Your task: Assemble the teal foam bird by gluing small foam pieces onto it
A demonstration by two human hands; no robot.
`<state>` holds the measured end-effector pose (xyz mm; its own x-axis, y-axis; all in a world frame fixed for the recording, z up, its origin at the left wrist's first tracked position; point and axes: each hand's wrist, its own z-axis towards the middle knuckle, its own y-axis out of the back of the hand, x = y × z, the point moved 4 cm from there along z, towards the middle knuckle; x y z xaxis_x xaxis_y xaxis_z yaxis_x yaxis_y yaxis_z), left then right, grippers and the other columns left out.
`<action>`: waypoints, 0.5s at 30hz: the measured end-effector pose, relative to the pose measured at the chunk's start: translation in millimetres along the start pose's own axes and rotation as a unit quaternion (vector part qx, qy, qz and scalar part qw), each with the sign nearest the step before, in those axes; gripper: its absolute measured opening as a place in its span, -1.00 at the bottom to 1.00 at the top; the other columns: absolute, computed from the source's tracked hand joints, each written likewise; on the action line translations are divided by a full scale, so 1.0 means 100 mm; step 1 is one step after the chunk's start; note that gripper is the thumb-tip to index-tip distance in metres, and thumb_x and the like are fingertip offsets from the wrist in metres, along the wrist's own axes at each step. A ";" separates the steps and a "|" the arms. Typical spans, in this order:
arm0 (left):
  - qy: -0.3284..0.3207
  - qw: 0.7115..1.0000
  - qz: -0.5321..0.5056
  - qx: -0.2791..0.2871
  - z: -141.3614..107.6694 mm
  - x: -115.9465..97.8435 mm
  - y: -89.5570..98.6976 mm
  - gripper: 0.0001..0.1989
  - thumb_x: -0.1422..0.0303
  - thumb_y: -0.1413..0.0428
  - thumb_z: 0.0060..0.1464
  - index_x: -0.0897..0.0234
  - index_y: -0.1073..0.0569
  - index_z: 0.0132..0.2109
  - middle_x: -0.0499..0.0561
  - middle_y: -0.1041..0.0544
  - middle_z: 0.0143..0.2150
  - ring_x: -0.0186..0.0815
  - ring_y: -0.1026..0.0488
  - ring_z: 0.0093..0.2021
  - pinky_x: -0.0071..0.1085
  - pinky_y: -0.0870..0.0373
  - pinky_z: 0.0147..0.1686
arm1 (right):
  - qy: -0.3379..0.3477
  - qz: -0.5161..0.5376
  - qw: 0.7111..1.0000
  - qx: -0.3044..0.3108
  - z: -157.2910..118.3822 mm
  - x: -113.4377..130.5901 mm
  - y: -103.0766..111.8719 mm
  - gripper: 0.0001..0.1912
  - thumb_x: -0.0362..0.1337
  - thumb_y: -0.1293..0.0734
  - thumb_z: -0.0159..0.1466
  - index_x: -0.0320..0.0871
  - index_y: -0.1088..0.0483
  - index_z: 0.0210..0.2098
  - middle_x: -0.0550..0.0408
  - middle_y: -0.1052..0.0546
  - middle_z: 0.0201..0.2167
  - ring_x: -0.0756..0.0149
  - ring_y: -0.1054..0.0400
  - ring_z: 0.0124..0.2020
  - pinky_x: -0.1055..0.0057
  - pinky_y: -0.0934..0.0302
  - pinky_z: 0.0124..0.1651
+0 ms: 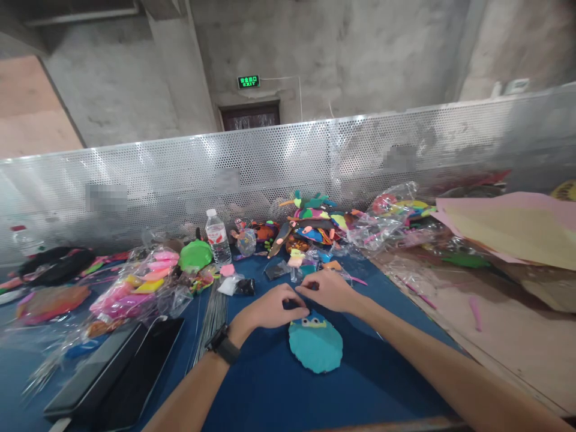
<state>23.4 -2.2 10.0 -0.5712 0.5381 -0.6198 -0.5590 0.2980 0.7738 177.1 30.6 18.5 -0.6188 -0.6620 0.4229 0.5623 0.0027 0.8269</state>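
A flat, rounded turquoise clay piece (316,347) lies on the blue table top, with two small googly eyes and a thin yellowish strip near its far edge. My left hand (272,307), wearing a black watch (224,345) on the wrist, is closed at that far edge, its thumb beside the eyes. Just beyond the piece, my right hand (332,290) is closed in a pinch, fingertips close to those of the left. Whatever either pinch holds is too small or hidden to make out. Part of the clay's top edge is covered by the fingers.
A water bottle (218,237) stands behind a bundle of thin wires (211,321). Colourful clay figures (310,225) and bagged clay (144,279) crowd the back and left. A phone (144,369) lies front left. Paper sheets (517,225) sit right; a perforated metal panel (288,156) closes the back.
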 end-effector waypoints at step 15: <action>0.024 0.990 0.091 0.107 -0.08 -0.05 -0.07 -0.04 -0.16 -0.27 -0.34 0.07 -0.27 0.22 0.15 -0.26 0.16 0.14 -0.17 0.16 -0.02 -0.17 0.09 | -0.052 0.088 0.991 0.082 -0.02 -0.10 -0.09 -0.49 0.00 -0.07 0.39 -0.16 -0.31 -0.53 0.06 -0.52 -0.60 0.40 -0.33 -0.67 0.47 -0.12 -0.53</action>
<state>25.8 -13.7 6.5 -0.6816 0.5614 -0.4693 -0.3073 0.3624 0.8799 179.5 35.3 6.4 -0.5775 -0.5588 0.5952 0.5750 0.2392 0.7824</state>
